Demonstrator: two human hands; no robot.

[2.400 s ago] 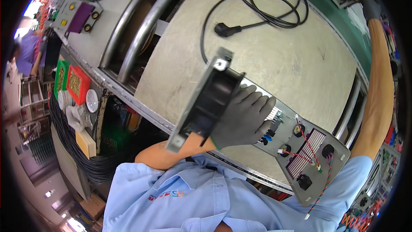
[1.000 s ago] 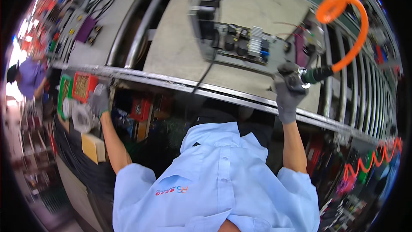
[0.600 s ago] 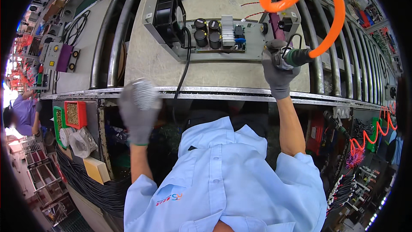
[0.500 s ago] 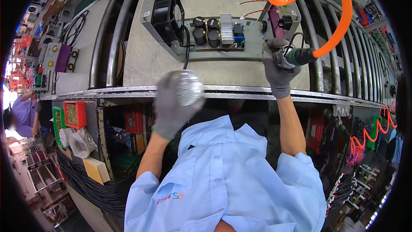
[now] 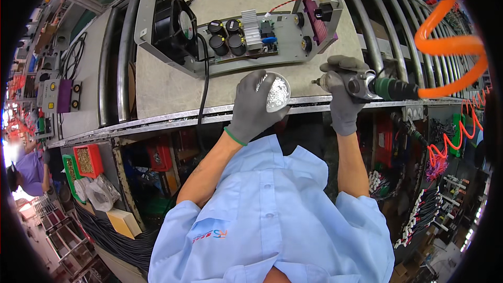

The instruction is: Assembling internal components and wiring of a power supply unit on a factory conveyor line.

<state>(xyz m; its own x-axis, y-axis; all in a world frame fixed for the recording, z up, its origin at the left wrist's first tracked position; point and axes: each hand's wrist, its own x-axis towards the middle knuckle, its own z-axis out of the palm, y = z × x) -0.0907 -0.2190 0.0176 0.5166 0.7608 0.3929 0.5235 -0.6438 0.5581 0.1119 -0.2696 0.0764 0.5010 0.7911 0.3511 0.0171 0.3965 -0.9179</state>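
My gloved left hand (image 5: 252, 106) is closed round a small round white tub (image 5: 279, 93) of tiny silvery pieces, probably screws, near the bench's front edge. To its right, my gloved right hand (image 5: 343, 97) grips a pneumatic screwdriver (image 5: 360, 85), its tip pointing left toward the tub. Beyond both hands sits an open grey metal chassis (image 5: 238, 64). A black fan (image 5: 170, 27) is at its left end. Black capacitors (image 5: 226, 37) and a finned heat sink (image 5: 251, 30) stand on the board inside, and a purple panel (image 5: 318, 21) is at the right end.
An orange coiled hose (image 5: 453, 47) runs from the screwdriver up to the right. Metal rollers (image 5: 361, 13) flank the worktop (image 5: 167, 86). A black cable (image 5: 204, 91) hangs over the front edge. Red and green bins (image 5: 88, 161) sit lower left; another person (image 5: 31, 173) is far left.
My left hand has moved right and up with the tub, now closer to the screwdriver. My right hand has drawn away from the chassis. The chassis appears farther left as the view shifts.
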